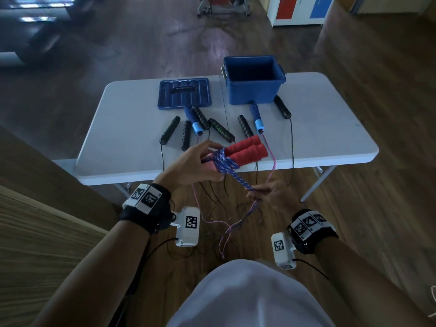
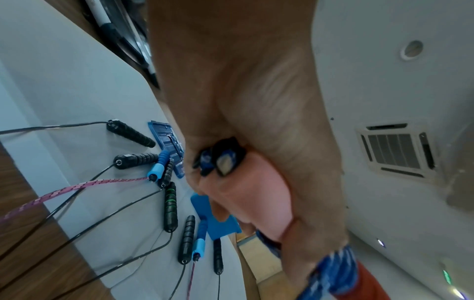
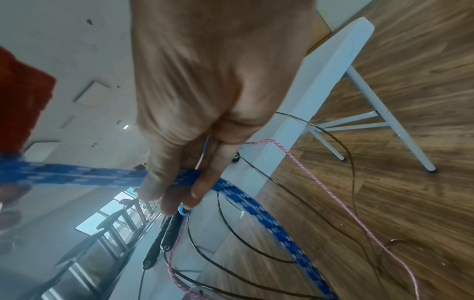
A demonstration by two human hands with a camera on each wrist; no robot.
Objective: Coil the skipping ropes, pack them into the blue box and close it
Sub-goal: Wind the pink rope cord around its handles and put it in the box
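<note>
While the left hand [image 1: 192,165] grips the two red handles [image 1: 246,149] side by side above the table's [image 1: 122,128] near edge, fingers curled round turns of blue rope [image 1: 226,165] wound on them, the right hand [image 1: 271,193] pinches the same rope's slack below. Blue box [image 1: 254,89]: open, at table's far side; lid [image 1: 184,93] flat to its left. Black and blue handled ropes [image 1: 258,118] lie between, cords trailing to floor.

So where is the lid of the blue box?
In the head view, the lid lies flat on the table, left of the open blue box.
</note>
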